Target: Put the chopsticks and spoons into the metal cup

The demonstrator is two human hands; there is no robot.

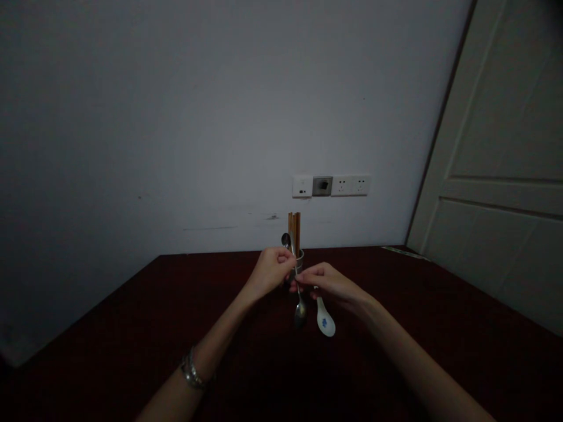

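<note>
A metal spoon (300, 313) hangs bowl-down in front of me, its thin handle running up between my hands. My left hand (273, 268) pinches the upper part of that handle between thumb and fingers. Lower on the same handle, my right hand (328, 281) has its fingertips closed. A white soup spoon (326, 323) with a blue mark is below my right hand; its handle end is partly hidden there, and I cannot tell whether the hand touches it. Behind my hands, a holder (301, 255) contains wooden chopsticks (298, 228). A dark, shiny spoon bowl (285, 240) shows beside them.
The dark red table (176, 305) meets a pale wall (211, 129) at the back. Sockets (350, 186) and a grey wall plate (322, 186) are above the holder. On the right stands a panelled door (497, 176), with a flat strip (402, 252) near the table's back right corner.
</note>
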